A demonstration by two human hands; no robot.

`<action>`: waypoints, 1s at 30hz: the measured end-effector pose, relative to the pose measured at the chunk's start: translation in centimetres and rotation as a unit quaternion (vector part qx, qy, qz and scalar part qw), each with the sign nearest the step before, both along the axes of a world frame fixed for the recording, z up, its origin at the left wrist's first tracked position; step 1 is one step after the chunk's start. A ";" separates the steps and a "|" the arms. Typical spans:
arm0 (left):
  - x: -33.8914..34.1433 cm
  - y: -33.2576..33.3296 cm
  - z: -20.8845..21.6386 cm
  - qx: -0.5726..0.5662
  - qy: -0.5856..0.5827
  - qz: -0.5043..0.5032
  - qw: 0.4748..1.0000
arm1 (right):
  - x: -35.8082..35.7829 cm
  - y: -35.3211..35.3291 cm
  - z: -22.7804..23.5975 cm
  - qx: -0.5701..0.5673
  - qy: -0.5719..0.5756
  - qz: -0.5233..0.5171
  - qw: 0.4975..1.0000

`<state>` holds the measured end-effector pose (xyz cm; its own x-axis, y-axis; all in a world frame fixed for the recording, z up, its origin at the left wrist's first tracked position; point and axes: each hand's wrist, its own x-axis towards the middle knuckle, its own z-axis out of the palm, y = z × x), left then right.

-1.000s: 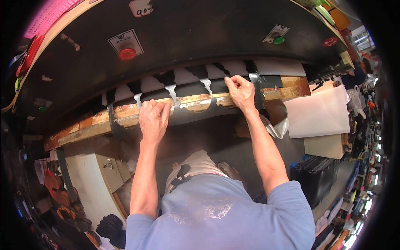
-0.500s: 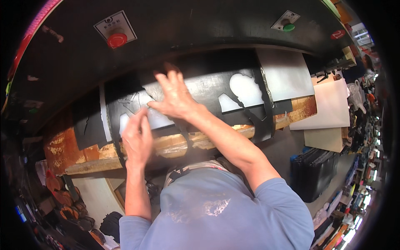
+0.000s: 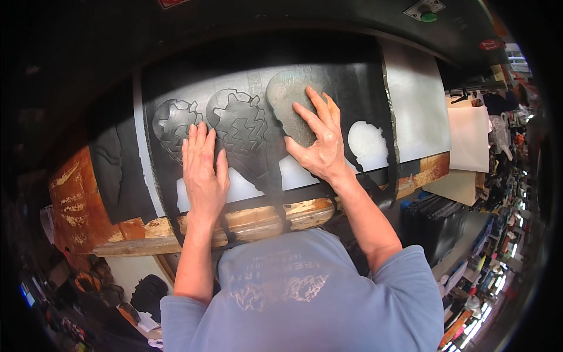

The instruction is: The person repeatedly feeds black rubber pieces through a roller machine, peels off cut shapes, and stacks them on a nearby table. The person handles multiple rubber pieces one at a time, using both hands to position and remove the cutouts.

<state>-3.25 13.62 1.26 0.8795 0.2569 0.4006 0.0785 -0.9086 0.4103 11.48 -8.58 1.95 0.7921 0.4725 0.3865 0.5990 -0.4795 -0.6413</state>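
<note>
Beneath the overhang of a dark machine housing, in the head view, a black sheet (image 3: 352, 64) lies spread over a worn wooden bench edge (image 3: 311, 217). Two sole-shaped outlines are marked in it side by side: a left outline (image 3: 170, 117) and a right outline (image 3: 241, 123). Just right of these, on top of the sheet, is a grey sole-shaped piece (image 3: 281, 97), its rounded end pointing away from the person.

The left hand (image 3: 205, 170) lies nearly flat, fingers straight and close together, thumb a little apart; its fingertips reach the sheet between the two outlines, and it grasps nothing. The right hand (image 3: 319, 144) is spread wide over the grey piece, fingers on its upper face, thumb by its lower left edge, not closed round it; how hard it presses, I cannot tell.

Farther right, a rounded opening in the sheet shows a white layer (image 3: 368, 144) below. Beyond a dark strip lies a pale sheet (image 3: 417, 100). A green button (image 3: 429, 17) sits on the housing.
</note>
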 end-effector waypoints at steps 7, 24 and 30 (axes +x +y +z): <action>-4.2 -1.2 2.4 -0.134 -0.028 -0.067 0.988 | 0.0 -1.0 -1.1 -0.005 0.006 0.013 1.000; -9.4 -6.3 -0.8 -0.044 -0.061 -0.052 0.996 | 12.1 -9.9 8.2 0.233 -0.253 -0.182 0.921; -7.0 -5.4 -1.0 -0.030 -0.068 -0.030 0.997 | 6.6 -13.6 4.2 0.250 -0.129 -0.161 0.946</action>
<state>-10.21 8.24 0.31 0.8323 0.2326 0.5032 -0.0352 -0.8837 0.4667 18.11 -22.15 6.17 0.7133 -0.0707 0.6973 0.6403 -0.3388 -0.6893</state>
